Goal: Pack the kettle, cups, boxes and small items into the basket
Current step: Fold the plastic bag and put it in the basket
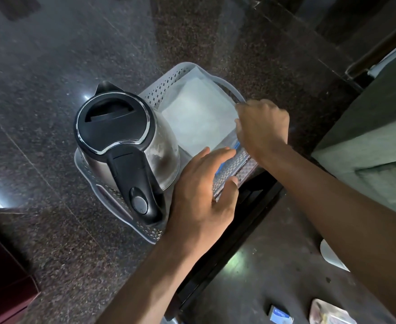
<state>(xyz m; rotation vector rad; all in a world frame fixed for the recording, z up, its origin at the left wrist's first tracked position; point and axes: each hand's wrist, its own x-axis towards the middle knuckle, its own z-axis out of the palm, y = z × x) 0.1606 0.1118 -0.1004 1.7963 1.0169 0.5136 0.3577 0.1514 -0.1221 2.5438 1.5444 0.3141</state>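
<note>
Two bare hands work at the near right corner of a pale grey perforated plastic basket (166, 86) that sits on a dark speckled stone tabletop (40, 66). Already inside, at the basket's left end, stands a stainless-steel electric kettle with a black lid and black handle (120, 141); it probably went in first because it is the bulkiest piece, leaving the rest of the space free. A white sheet of paper or cloth (198, 118) lines the right part of the basket floor, most likely as a base for the smaller goods. The left hand (204, 190) hovers over the near wall with fingers straight and spread, its grip released and holding nothing, seemingly ready to steady the basket or guide whatever goes in. The right hand (262, 126) is curled at the right rim, knuckles up; a thin light line runs from its fingertips, and I cannot tell whether it pinches the rim, a clear wrapper or something else, so its grip stays uncertain. A small blue object (235, 146) shows between the two hands but is mostly hidden. Waiting outside, on the lower dark surface, are a small blue box (280, 315), a pale packet (330, 312) cut off by the frame edge, and a white rounded thing (330, 254), possibly a cup, half behind the right forearm.
</note>
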